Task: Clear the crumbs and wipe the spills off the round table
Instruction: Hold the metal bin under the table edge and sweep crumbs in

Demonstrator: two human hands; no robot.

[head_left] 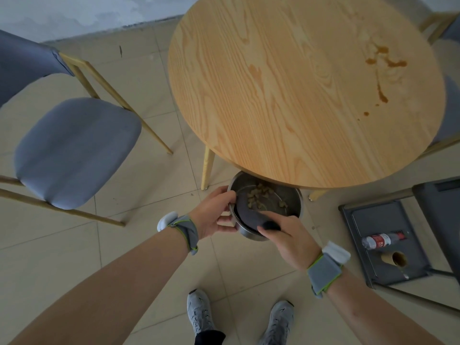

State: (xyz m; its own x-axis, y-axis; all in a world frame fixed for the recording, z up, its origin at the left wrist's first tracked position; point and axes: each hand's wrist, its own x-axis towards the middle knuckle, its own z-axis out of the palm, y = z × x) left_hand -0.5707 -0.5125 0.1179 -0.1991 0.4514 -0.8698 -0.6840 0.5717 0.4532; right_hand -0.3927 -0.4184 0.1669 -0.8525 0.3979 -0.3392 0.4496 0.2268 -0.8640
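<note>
Soft even daylight, faint shadows, mild sheen on the table [298, 95], wide-angle bending at edges, slight overall softness.

a round light-wood table [286, 95] stands on a pale tiled floor [149, 257]. brown spills [382, 70] streak the tabletop toward two o'clock, with small drops [366, 113] trailing nearer the middle. on the floor, a grey-seated chair [74, 150] stands at nine o'clock of the table, a dark shelf unit [388, 245] at four o'clock.
</note>
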